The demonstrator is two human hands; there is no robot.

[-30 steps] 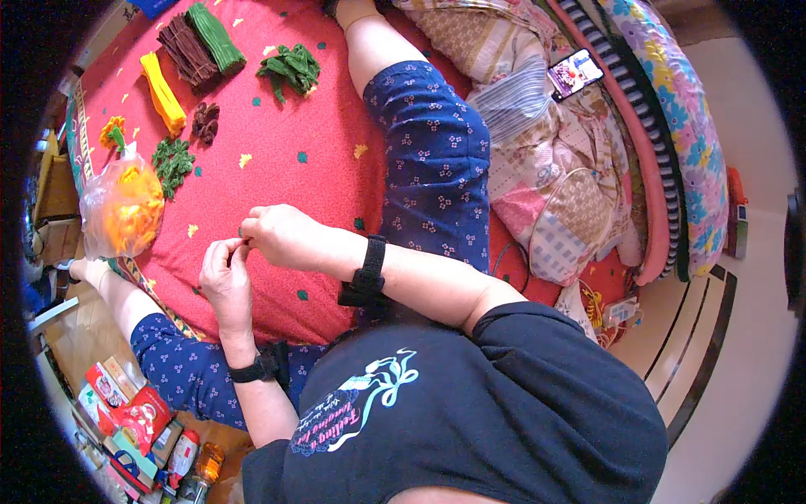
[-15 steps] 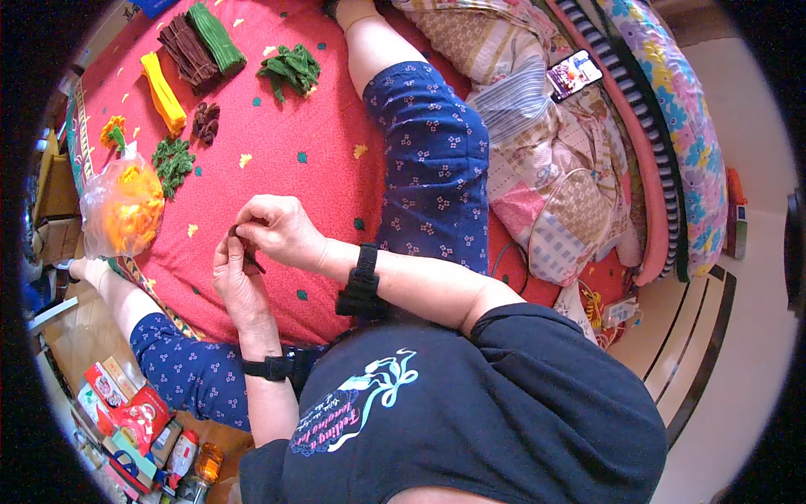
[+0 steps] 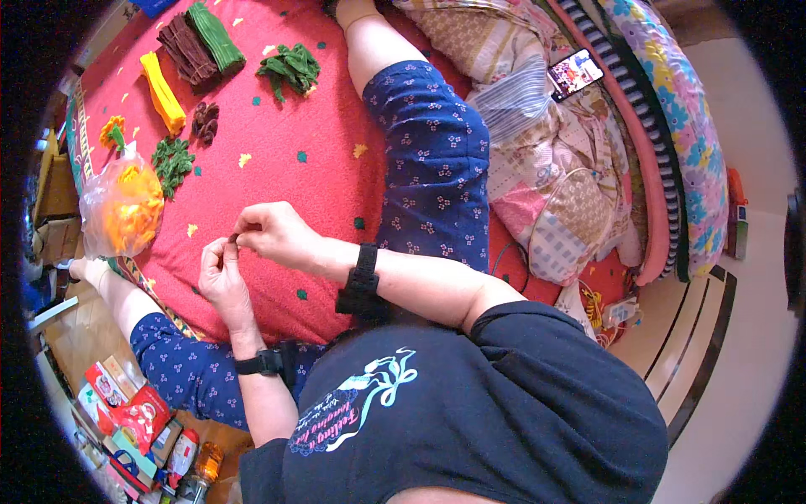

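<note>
My left hand (image 3: 224, 284) and my right hand (image 3: 279, 234) meet over the red bedspread, fingertips pinched together. Between them is a short piece of dark brown pipe cleaner (image 3: 233, 238), mostly covered by the fingers. Farther off lie a bundle of brown pipe cleaners (image 3: 186, 50), a green bundle (image 3: 216, 39) and a yellow bundle (image 3: 164, 94). Small brown coiled pieces (image 3: 206, 123) sit near the yellow bundle. Two heaps of bent green pieces are there too, one a green pile (image 3: 290, 70), the other a curled green cluster (image 3: 172, 165).
A clear plastic bag (image 3: 124, 206) of orange-yellow pieces stands at the left, beside an orange fuzzy flower (image 3: 112, 132). My legs frame the red bedspread (image 3: 277, 168). On the right, a lit phone (image 3: 575, 74) rests on crumpled patchwork bedding (image 3: 579, 193). Packages (image 3: 143, 416) crowd the floor lower left.
My left hand has shifted a little left, and its fingers have drawn in closer around the brown piece. Less of that piece shows now. The bundles and piles stay put.
</note>
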